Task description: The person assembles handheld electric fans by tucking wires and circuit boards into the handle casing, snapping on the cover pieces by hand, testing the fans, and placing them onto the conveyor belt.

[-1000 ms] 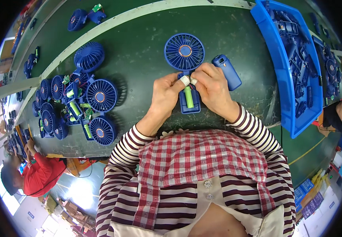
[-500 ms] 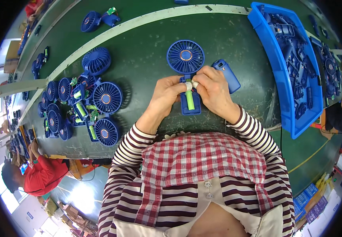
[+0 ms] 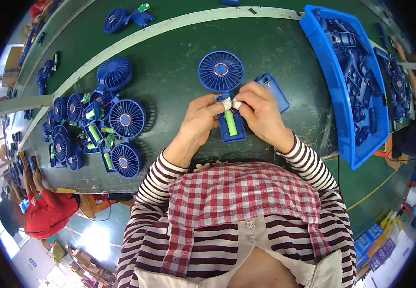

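A blue handheld fan (image 3: pixel 221 71) lies face up on the green table in front of me, its handle opened. In the handle's lower part sits a light green cylindrical battery (image 3: pixel 231 123). My left hand (image 3: pixel 200 116) is closed on the handle's left side, thumb across its upper part. My right hand (image 3: pixel 262 109) pinches at the upper right of the handle, and its fingertips hide whatever is between them. White wrapping covers a fingertip on each hand. Beside my right hand lies a loose blue handle cover (image 3: pixel 276 94), touching nothing I hold.
To the left is a cluster of opened blue fans (image 3: pixel 127 119) with green batteries and circuit boards. A blue bin (image 3: pixel 331 91) of handle parts stands on the right. Beyond a pale strip (image 3: pixel 184 25) lies another opened fan (image 3: pixel 116 20). A person in red (image 3: pixel 52 211) sits at lower left.
The fan's head has tilted slightly left. My fingers have closed in over the top of the handle, covering the small board that showed there. Both hands stay at the handle.
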Demonstrator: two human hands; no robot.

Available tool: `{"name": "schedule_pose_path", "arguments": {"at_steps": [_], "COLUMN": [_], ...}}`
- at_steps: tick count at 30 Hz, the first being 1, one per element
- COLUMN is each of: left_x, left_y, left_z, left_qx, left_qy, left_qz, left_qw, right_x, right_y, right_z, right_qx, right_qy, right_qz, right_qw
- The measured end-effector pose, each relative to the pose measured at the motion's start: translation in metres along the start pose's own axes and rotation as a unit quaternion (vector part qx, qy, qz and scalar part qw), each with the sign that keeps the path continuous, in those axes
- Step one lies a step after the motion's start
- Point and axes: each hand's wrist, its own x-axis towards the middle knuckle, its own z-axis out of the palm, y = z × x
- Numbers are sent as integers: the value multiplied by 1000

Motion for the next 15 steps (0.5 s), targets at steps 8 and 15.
{"name": "schedule_pose_path", "arguments": {"at_steps": [8,15], "left_x": [-3,-5], "left_y": [-2,-3], "left_z": [-2,4], "left_qx": [-23,-55], "left_qy": [4,-1], "left_qz": [-28,-21], "left_qw": [999,998], "right_x": [-27,-27], "right_y": [0,0], "right_z": [-37,-33], "right_qx": [-288,-317], "right_qy": [50,19], "right_qz": [123,138], "right_qw": [948,938]}}
